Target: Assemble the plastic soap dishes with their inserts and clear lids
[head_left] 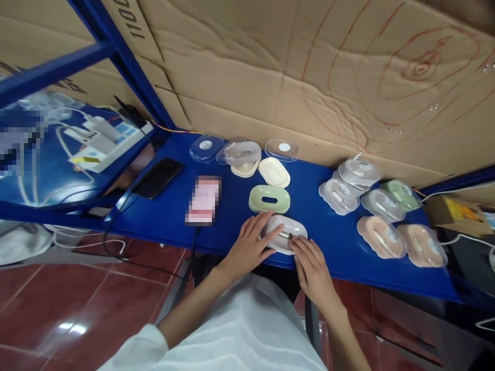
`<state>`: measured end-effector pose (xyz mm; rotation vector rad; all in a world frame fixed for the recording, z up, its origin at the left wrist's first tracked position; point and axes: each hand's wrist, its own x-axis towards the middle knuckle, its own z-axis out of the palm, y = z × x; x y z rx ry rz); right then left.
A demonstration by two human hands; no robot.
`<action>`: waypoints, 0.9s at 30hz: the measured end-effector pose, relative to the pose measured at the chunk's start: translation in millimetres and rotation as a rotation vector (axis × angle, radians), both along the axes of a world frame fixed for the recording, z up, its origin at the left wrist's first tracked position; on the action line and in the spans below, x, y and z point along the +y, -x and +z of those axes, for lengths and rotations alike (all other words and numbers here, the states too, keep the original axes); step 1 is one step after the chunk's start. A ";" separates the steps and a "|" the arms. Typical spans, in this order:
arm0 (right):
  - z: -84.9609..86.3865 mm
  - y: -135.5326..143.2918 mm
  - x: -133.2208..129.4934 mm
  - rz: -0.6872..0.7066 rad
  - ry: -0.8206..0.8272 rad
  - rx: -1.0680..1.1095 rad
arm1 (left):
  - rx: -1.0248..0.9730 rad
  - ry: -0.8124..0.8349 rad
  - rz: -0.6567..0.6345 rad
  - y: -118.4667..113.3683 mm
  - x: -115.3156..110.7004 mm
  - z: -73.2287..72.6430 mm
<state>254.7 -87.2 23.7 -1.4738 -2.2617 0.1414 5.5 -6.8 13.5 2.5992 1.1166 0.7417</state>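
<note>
Both hands steady the white oval dish (296,228): left hand (247,248) grip spread open, right hand (314,265) loosely open, neither closed round it; lifting would call for firmer hold.

A black phone (159,178) lies on the blue tabletop (303,190), a white power strip (116,147) to its left, red-marked cardboard (348,77) behind.

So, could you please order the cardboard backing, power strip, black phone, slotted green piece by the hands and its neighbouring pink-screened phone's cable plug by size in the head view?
1. Cardboard backing
2. Power strip
3. Black phone and slotted green piece: too alike to rank
4. Cable plug
</note>
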 end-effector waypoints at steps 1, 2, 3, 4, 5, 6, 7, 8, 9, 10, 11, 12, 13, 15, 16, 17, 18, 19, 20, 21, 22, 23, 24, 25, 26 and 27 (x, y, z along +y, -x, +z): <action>-1.6 5.0 1.0 0.012 -0.006 -0.024 | 0.009 -0.001 -0.043 2.0 1.7 -1.1; -2.8 9.0 3.9 0.015 -0.017 -0.041 | 0.015 -0.001 -0.071 4.6 2.6 -2.6; -3.6 12.2 8.0 0.013 -0.032 -0.052 | 0.019 0.000 -0.080 7.6 2.7 -4.2; -4.0 14.7 12.6 0.018 -0.043 -0.062 | 0.019 -0.001 -0.075 11.1 2.3 -5.9; -4.1 16.9 17.2 0.033 -0.050 -0.070 | 0.019 -0.004 -0.061 15.0 1.4 -7.3; -4.1 18.9 21.3 0.054 -0.054 -0.077 | 0.023 -0.010 -0.043 19.0 0.2 -8.4; -4.2 20.6 24.5 0.081 -0.058 -0.084 | 0.028 -0.020 -0.024 23.0 -1.2 -9.1; -4.5 22.1 26.8 0.109 -0.067 -0.089 | 0.034 -0.033 -0.006 26.8 -2.7 -9.4; -5.0 22.9 28.2 0.134 -0.080 -0.093 | 0.038 -0.047 0.010 30.0 -4.2 -9.4; -5.3 22.7 29.3 0.159 -0.095 -0.097 | 0.039 -0.061 0.022 32.5 -5.7 -9.1; -5.2 21.2 30.8 0.193 -0.110 -0.101 | 0.036 -0.072 0.030 34.3 -7.2 -8.7; -4.4 18.2 33.7 0.233 -0.123 -0.100 | 0.030 -0.078 0.035 35.2 -8.5 -8.2; -2.4 13.6 39.0 0.271 -0.141 -0.085 | 0.023 -0.076 0.039 35.5 -9.8 -7.6; 5.6 1.4 61.2 0.285 -0.182 -0.017 | 0.000 -0.054 0.050 34.7 -12.0 -6.2; 11.4 -5.0 79.4 0.249 -0.206 0.027 | -0.020 -0.038 0.057 34.1 -13.0 -5.5; 17.8 -10.4 102.3 0.177 -0.223 0.061 | -0.043 -0.020 0.063 33.5 -13.9 -4.9; 24.2 -14.2 129.2 0.091 -0.222 0.065 | -0.072 -0.001 0.066 33.2 -14.6 -4.4; 30.0 -15.8 158.8 0.027 -0.213 0.037 | -0.107 0.019 0.066 33.2 -15.3 -4.2; 34.8 -14.9 189.4 -0.039 -0.199 -0.001 | -0.142 0.041 0.064 33.4 -16.0 -4.3; 38.0 -11.6 219.3 -0.096 -0.180 -0.032 | -0.178 0.065 0.060 33.7 -16.5 -4.7; 39.7 -6.4 246.6 -0.140 -0.153 -0.056 | -0.211 0.088 0.055 34.2 -17.1 -5.4; 39.9 -0.1 270.0 -0.188 -0.121 -0.067 | -0.239 0.110 0.050 34.6 -17.5 -6.2; 38.9 6.3 288.2 -0.240 -0.099 -0.057 | -0.262 0.128 0.051 35.0 -18.0 -7.1; 37.0 11.9 300.8 -0.285 -0.082 -0.039 | -0.276 0.143 0.055 35.2 -18.3 -7.9; 34.7 15.8 307.4 -0.324 -0.072 -0.014 | -0.283 0.154 0.062 35.5 -18.5 -8.3; 32.3 17.2 308.0 -0.354 -0.070 0.012 | -0.287 0.161 0.069 35.7 -18.5 -8.5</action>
